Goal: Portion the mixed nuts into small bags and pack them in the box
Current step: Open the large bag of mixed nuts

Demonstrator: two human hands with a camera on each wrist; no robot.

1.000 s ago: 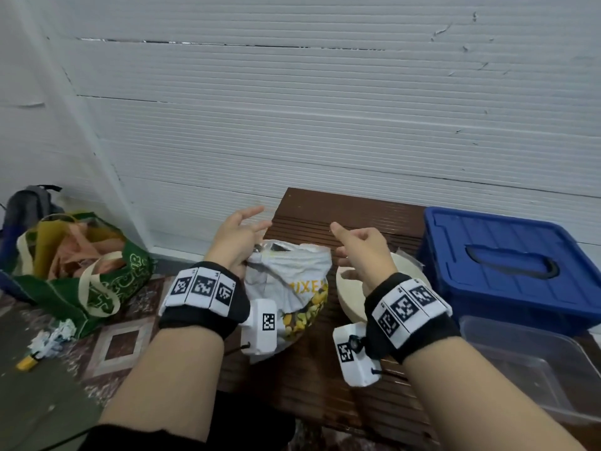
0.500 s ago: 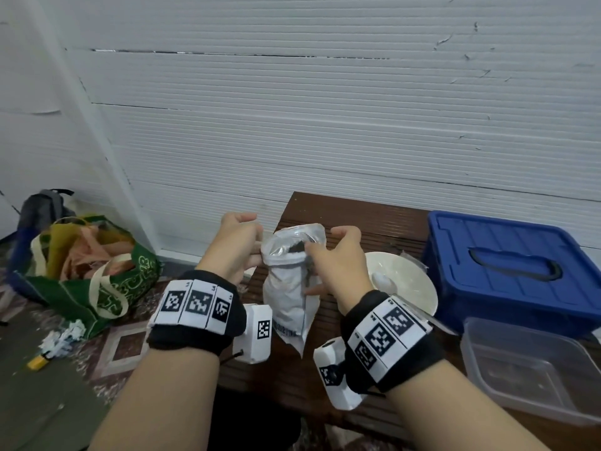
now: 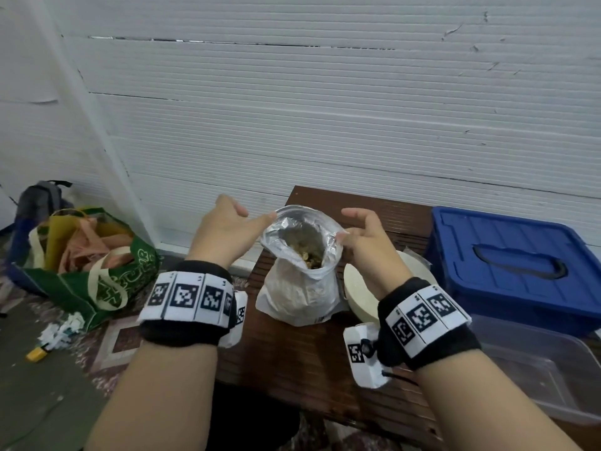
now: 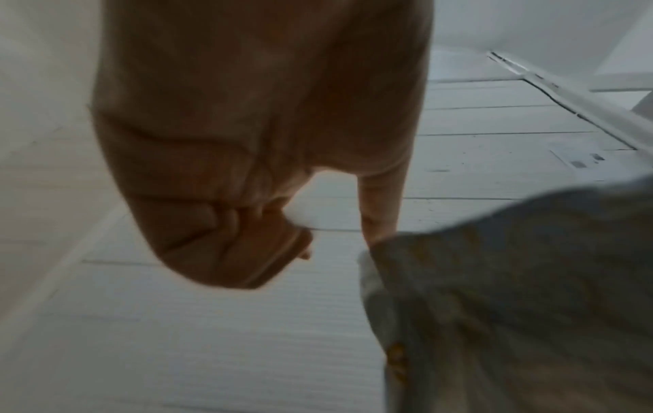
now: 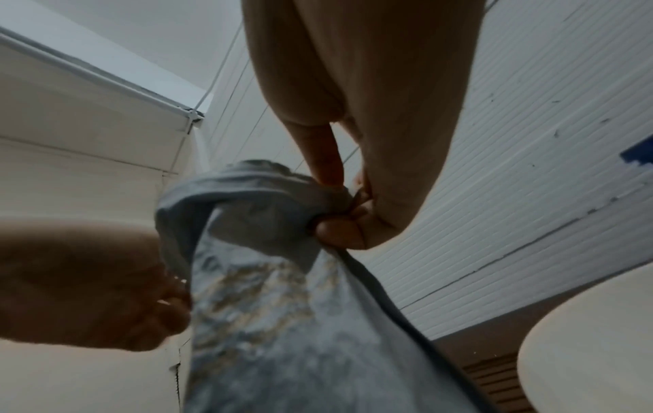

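Note:
The white foil-lined bag of mixed nuts (image 3: 297, 288) stands upright on the dark wooden table (image 3: 292, 359), its mouth pulled wide so the nuts (image 3: 309, 252) show inside. My left hand (image 3: 227, 229) pinches the left rim of the mouth. At the right rim my right hand (image 3: 361, 236) pinches the edge between thumb and fingers, seen close in the right wrist view (image 5: 339, 212). The bag (image 4: 512, 301) fills the lower right of the left wrist view. A clear plastic box (image 3: 536, 379) sits at the right front.
A cream bowl (image 3: 361, 297) stands just right of the bag, behind my right wrist. A blue lidded crate (image 3: 514, 265) is at the back right. On the floor to the left is a green tote bag (image 3: 91, 262) and a grey backpack (image 3: 39, 200).
The bag lay on its side, then was stood up with its top closed between my hands. Now both hands have pulled the mouth apart and the nuts are exposed.

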